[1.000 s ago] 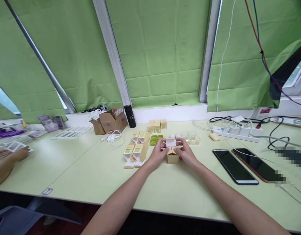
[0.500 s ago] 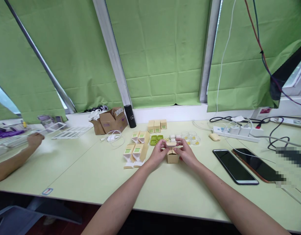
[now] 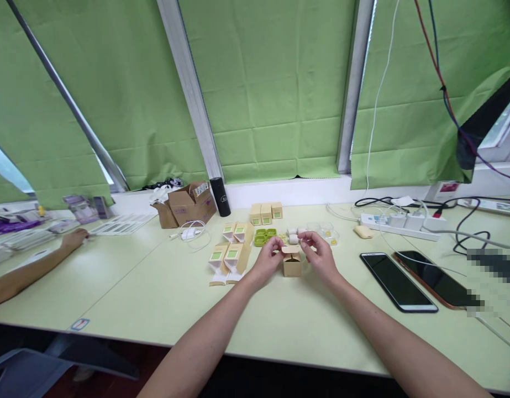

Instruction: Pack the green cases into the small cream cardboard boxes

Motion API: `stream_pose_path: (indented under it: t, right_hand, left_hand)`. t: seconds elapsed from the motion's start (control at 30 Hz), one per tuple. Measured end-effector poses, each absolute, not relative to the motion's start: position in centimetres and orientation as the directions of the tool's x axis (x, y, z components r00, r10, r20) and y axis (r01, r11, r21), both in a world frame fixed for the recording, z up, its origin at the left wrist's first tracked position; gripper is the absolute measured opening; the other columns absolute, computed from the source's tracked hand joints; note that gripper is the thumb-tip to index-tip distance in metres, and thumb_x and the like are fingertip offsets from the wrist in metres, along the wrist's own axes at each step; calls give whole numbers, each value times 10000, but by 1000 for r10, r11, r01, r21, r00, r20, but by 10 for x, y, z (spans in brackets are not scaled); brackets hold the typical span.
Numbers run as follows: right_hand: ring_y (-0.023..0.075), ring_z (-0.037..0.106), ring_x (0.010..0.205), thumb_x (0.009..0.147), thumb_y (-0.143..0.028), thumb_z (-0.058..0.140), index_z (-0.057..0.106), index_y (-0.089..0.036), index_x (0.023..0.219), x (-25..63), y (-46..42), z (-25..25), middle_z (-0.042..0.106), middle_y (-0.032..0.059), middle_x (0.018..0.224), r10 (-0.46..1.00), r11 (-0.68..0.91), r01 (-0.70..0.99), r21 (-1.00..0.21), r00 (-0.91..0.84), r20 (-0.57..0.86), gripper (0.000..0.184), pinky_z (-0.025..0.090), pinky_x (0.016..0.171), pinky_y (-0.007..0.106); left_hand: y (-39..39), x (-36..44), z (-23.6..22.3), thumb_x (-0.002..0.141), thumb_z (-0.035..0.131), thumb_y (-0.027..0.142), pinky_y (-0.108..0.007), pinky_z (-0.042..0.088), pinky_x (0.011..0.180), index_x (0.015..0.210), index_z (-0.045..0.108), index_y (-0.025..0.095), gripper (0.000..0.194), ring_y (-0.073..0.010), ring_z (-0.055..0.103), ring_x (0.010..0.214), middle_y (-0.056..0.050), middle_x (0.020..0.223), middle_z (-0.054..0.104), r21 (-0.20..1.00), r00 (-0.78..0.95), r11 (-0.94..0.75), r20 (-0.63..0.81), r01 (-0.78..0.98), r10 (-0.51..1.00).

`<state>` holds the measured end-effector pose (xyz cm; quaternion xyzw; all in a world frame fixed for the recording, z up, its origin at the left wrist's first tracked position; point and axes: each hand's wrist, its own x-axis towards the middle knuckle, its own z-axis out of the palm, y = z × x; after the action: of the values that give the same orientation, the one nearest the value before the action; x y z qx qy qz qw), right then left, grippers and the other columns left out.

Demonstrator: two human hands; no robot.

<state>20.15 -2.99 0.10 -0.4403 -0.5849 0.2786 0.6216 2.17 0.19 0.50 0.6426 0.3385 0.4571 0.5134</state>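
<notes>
A small brown cardboard box (image 3: pixel 292 268) stands on the table between my hands. Its top is partly open: one flap sticks up at the back, and a dark gap shows in front of it. My left hand (image 3: pixel 270 260) has its thumb and finger closed on the box's upper left edge. Just off the box's right side, my right hand (image 3: pixel 320 256) is held with thumb and fingers apart, nothing visible between them. Right behind the box are small white rounded pieces (image 3: pixel 293 239), a green moulded tray (image 3: pixel 265 237) and clear round cups (image 3: pixel 330 234).
Opened cartons with green labels (image 3: pixel 225 257) lie left of my hands; closed cartons (image 3: pixel 266 213) stand behind. Two phones (image 3: pixel 399 282) and a power strip (image 3: pixel 399 225) are on the right. Another person's hand (image 3: pixel 75 239) is far left, beyond a brown carton (image 3: pixel 192 207).
My right hand has come away from the box flap and shifted slightly right. The flap now stands higher, exposing the opening. The other person's hand moved right, and the clear frame it held is down.
</notes>
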Motion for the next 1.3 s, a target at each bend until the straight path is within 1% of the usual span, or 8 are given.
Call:
stream_pose_path:
  t: [0.1,0.23,0.33,0.4,0.57,0.73,0.9,1.3]
  right_hand:
    - [193,563,812,872,-336,630,642,-222,982,202,-36,7,595,37,900,813,536,236,-811,113,571,159,449,603,275]
    - [176,532,751,866,-270,635,632,-228,937,200,-40,8,573,30,900,774,590,297,-751,57,631,83,432,581,280]
    - [183,527,746,871,-237,620,625,-231,916,200,-40,7,560,27,868,754,611,330,-719,36,656,46,423,575,288]
    - [188,524,745,870,-215,617,619,-233,896,200,-40,6,552,24,844,738,626,357,-694,16,674,31,414,576,293]
    - [187,513,728,858,-169,611,601,-235,877,201,-40,4,553,19,822,702,655,420,-629,-29,712,70,399,604,307]
    - [176,483,682,851,-151,608,592,-234,873,202,-40,2,553,12,810,688,666,447,-597,-60,723,87,379,607,311]
    - [176,493,698,839,-137,604,573,-232,867,202,-41,2,550,7,804,680,680,459,-572,-100,727,104,377,624,307]
    - [201,535,727,817,-144,582,542,-244,832,202,-45,5,570,18,794,688,671,510,-538,-158,708,109,386,644,318]
  left_hand:
    - [2,23,7,784,751,275,-250,441,780,874,530,201,250,-159,607,870,8,857,608,969,354,-242,242,-44,904]
    - [1,22,8,750,743,267,-257,433,783,870,534,204,249,-158,596,854,10,861,602,975,359,-207,220,-76,907]
    - [2,19,9,791,660,281,-263,427,793,923,577,213,170,-162,599,879,0,910,626,980,368,-178,197,-87,908]
    - [2,17,8,836,612,318,-273,428,813,964,600,223,160,-170,606,912,-6,944,640,981,365,-179,194,-74,910]
    - [0,15,8,909,615,483,-313,429,867,1062,596,235,292,-206,627,969,-28,986,680,975,362,-216,222,-58,905]
    - [-5,16,11,902,656,584,-361,454,940,1128,558,235,427,-237,643,1026,-64,1084,698,968,402,-225,253,-116,880]
    - [-7,16,12,879,698,591,-383,444,1005,1138,558,233,464,-261,616,1123,-81,1120,681,958,426,-266,287,-108,858]
    - [-8,16,13,873,697,531,-366,446,974,1143,560,219,435,-271,591,1152,-93,1144,641,938,437,-346,327,-39,838]
